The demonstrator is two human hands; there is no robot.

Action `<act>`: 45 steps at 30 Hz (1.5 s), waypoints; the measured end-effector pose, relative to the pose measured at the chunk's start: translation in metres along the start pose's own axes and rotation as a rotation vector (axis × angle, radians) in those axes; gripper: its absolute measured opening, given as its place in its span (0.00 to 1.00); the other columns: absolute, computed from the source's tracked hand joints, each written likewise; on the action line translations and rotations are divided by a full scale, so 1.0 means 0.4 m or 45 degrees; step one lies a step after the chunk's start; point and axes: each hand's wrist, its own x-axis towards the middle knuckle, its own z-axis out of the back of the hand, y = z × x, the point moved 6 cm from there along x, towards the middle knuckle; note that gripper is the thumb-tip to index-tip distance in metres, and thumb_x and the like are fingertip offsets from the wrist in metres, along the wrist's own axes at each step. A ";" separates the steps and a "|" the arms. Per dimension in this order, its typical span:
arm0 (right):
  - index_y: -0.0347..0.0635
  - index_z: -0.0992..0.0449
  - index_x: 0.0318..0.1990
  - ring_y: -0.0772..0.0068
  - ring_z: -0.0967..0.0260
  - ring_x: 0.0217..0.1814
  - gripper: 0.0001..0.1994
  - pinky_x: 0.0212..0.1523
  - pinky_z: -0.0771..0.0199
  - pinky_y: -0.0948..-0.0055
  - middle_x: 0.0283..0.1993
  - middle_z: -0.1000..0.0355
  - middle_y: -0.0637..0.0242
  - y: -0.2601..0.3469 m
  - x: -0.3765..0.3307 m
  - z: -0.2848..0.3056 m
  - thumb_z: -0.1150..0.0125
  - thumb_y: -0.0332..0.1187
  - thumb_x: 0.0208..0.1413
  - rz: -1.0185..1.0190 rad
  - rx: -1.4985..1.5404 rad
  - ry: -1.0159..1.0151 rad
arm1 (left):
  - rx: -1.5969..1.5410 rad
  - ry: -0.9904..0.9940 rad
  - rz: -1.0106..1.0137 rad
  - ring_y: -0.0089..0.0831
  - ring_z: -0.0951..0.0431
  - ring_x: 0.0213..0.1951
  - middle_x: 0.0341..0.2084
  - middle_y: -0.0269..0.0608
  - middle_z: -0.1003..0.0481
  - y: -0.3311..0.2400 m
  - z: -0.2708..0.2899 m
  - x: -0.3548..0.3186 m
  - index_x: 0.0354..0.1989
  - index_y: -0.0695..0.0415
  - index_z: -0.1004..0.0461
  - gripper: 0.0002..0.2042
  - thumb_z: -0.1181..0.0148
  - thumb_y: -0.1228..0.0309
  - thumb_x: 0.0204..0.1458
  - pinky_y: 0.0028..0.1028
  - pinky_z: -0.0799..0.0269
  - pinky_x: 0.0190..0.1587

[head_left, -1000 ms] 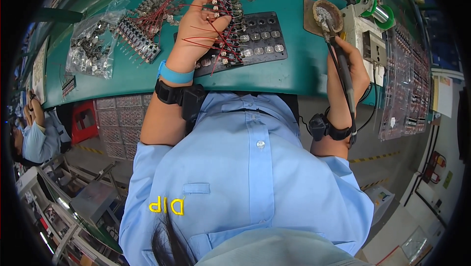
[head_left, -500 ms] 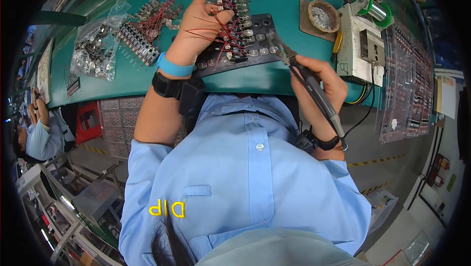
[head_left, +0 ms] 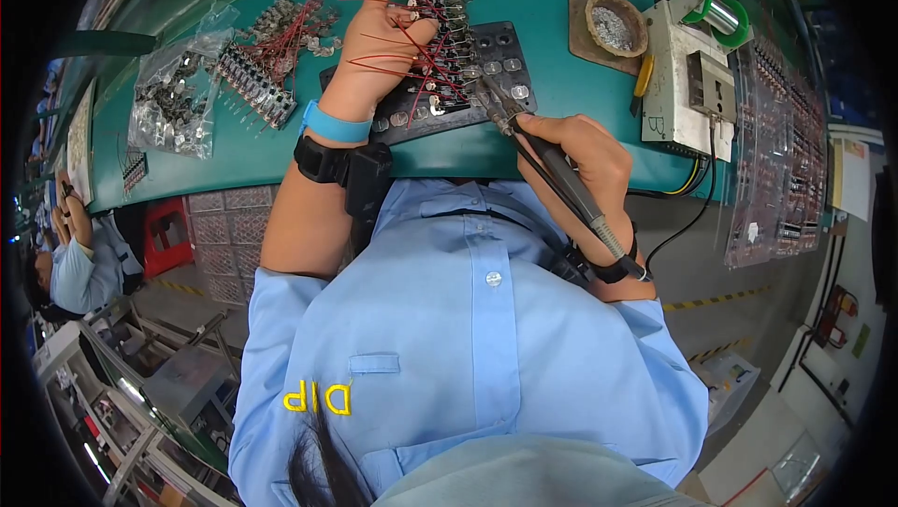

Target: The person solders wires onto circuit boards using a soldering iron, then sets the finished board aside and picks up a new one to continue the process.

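My left hand [head_left: 382, 50] is curled at the left side of a long strip of small components with red wires [head_left: 443, 22], its fingers closed on it. Under the strip lies a black tray [head_left: 402, 136] with rows of small round wells, some holding clear parts. In my right hand [head_left: 591, 156] is a dark soldering iron [head_left: 566, 180], gripped like a pen. Its tip end reaches the strip's near end, above the tray's right part. Whether the tip touches a component is too small to tell.
Left of my hand are a second component strip [head_left: 254, 86], a pile of red-wired parts [head_left: 288, 30] and a clear plastic bag [head_left: 173, 100]. On the right stand a round bowl [head_left: 615, 25], a metal soldering station [head_left: 687, 81] and a green solder spool [head_left: 713, 9]. A co-worker [head_left: 82, 268] sits far left.
My right hand has moved left with the soldering iron, bringing its tip end to the near part of the strip. My left hand has shifted only slightly.
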 end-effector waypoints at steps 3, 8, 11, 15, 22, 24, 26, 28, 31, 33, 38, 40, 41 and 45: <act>0.39 0.17 0.42 0.60 0.26 0.28 0.17 0.33 0.26 0.68 0.34 0.19 0.61 0.001 0.001 -0.006 0.26 0.18 0.42 0.019 -0.021 0.019 | 0.025 -0.018 -0.030 0.20 0.27 0.36 0.33 0.30 0.29 0.000 -0.002 -0.003 0.59 0.57 0.33 0.28 0.27 0.75 0.51 0.22 0.26 0.42; 0.40 0.17 0.43 0.60 0.26 0.29 0.18 0.34 0.26 0.68 0.34 0.19 0.61 0.001 0.005 -0.012 0.26 0.18 0.41 0.022 -0.030 0.043 | -0.009 -0.020 -0.089 0.18 0.26 0.34 0.36 0.30 0.27 0.002 0.004 -0.008 0.62 0.57 0.31 0.27 0.28 0.74 0.53 0.19 0.30 0.34; 0.40 0.18 0.43 0.60 0.26 0.29 0.18 0.34 0.26 0.68 0.34 0.19 0.61 0.002 0.006 -0.013 0.26 0.18 0.41 0.010 -0.035 0.053 | 0.005 -0.016 -0.063 0.18 0.26 0.34 0.36 0.30 0.27 -0.002 0.001 -0.009 0.62 0.57 0.31 0.27 0.28 0.75 0.53 0.19 0.30 0.34; 0.39 0.18 0.43 0.60 0.25 0.29 0.18 0.35 0.25 0.67 0.35 0.19 0.61 0.000 0.006 -0.018 0.27 0.18 0.40 -0.006 -0.041 0.065 | -0.014 -0.006 -0.039 0.19 0.27 0.35 0.33 0.30 0.29 -0.007 -0.005 -0.007 0.61 0.57 0.33 0.28 0.28 0.75 0.52 0.21 0.29 0.39; 0.39 0.18 0.43 0.59 0.25 0.30 0.18 0.35 0.25 0.67 0.36 0.19 0.61 0.000 0.013 -0.017 0.27 0.18 0.41 -0.018 -0.022 0.086 | -0.029 0.011 -0.019 0.19 0.28 0.35 0.32 0.30 0.29 0.001 -0.001 -0.007 0.61 0.58 0.34 0.29 0.28 0.74 0.52 0.21 0.28 0.40; 0.39 0.18 0.42 0.59 0.25 0.31 0.17 0.35 0.24 0.66 0.35 0.19 0.61 0.002 0.016 -0.021 0.27 0.19 0.41 0.019 -0.038 0.112 | -0.020 0.007 -0.046 0.19 0.27 0.35 0.32 0.30 0.29 0.002 0.000 -0.006 0.61 0.57 0.34 0.29 0.28 0.74 0.52 0.21 0.28 0.40; 0.39 0.18 0.42 0.59 0.25 0.31 0.17 0.35 0.24 0.66 0.35 0.19 0.61 0.007 0.020 -0.022 0.27 0.19 0.41 0.038 -0.045 0.124 | -0.016 0.009 -0.044 0.20 0.27 0.35 0.32 0.30 0.29 0.001 0.000 -0.007 0.61 0.57 0.34 0.29 0.28 0.74 0.52 0.22 0.28 0.39; 0.38 0.17 0.41 0.62 0.26 0.30 0.16 0.34 0.25 0.69 0.33 0.20 0.62 0.020 0.026 -0.022 0.27 0.17 0.42 0.063 -0.103 0.162 | -0.010 0.012 -0.041 0.20 0.27 0.35 0.31 0.30 0.28 -0.001 -0.001 -0.008 0.61 0.57 0.34 0.29 0.28 0.73 0.52 0.22 0.28 0.39; 0.37 0.17 0.41 0.64 0.26 0.29 0.15 0.33 0.26 0.70 0.32 0.20 0.63 0.023 0.029 -0.023 0.27 0.17 0.43 0.068 -0.128 0.191 | 0.034 -0.006 -0.095 0.19 0.26 0.33 0.34 0.30 0.27 0.004 0.001 -0.005 0.62 0.57 0.33 0.28 0.28 0.74 0.53 0.21 0.29 0.36; 0.37 0.17 0.42 0.64 0.26 0.29 0.16 0.33 0.26 0.71 0.32 0.20 0.63 0.020 0.029 -0.022 0.27 0.17 0.43 0.046 -0.122 0.206 | 0.056 -0.016 -0.122 0.18 0.25 0.32 0.36 0.30 0.26 0.006 0.003 -0.005 0.63 0.57 0.32 0.28 0.29 0.75 0.54 0.20 0.30 0.34; 0.37 0.17 0.42 0.64 0.26 0.30 0.15 0.31 0.26 0.71 0.34 0.19 0.63 0.011 0.030 -0.017 0.27 0.17 0.44 -0.057 -0.044 0.187 | 0.042 -0.017 -0.105 0.20 0.25 0.34 0.35 0.31 0.26 0.006 0.001 -0.004 0.62 0.58 0.33 0.29 0.28 0.73 0.53 0.22 0.28 0.35; 0.37 0.17 0.42 0.65 0.25 0.31 0.15 0.31 0.26 0.72 0.36 0.19 0.63 0.015 0.031 -0.017 0.27 0.17 0.44 -0.046 -0.087 0.207 | 0.033 -0.017 -0.065 0.22 0.25 0.33 0.32 0.32 0.25 0.012 0.003 0.000 0.61 0.58 0.33 0.30 0.27 0.70 0.51 0.24 0.26 0.36; 0.37 0.17 0.42 0.65 0.25 0.31 0.15 0.31 0.26 0.72 0.37 0.18 0.63 0.016 0.031 -0.018 0.28 0.17 0.44 -0.041 -0.108 0.217 | 0.033 -0.018 -0.065 0.22 0.25 0.33 0.32 0.32 0.25 0.013 0.004 0.000 0.61 0.58 0.33 0.30 0.27 0.70 0.51 0.24 0.26 0.36; 0.37 0.17 0.41 0.65 0.25 0.32 0.14 0.32 0.25 0.71 0.39 0.17 0.63 0.014 0.030 -0.020 0.28 0.17 0.45 -0.052 -0.090 0.210 | 0.085 -0.027 -0.067 0.23 0.24 0.34 0.33 0.34 0.24 0.013 0.008 -0.001 0.61 0.59 0.33 0.31 0.27 0.69 0.50 0.25 0.25 0.36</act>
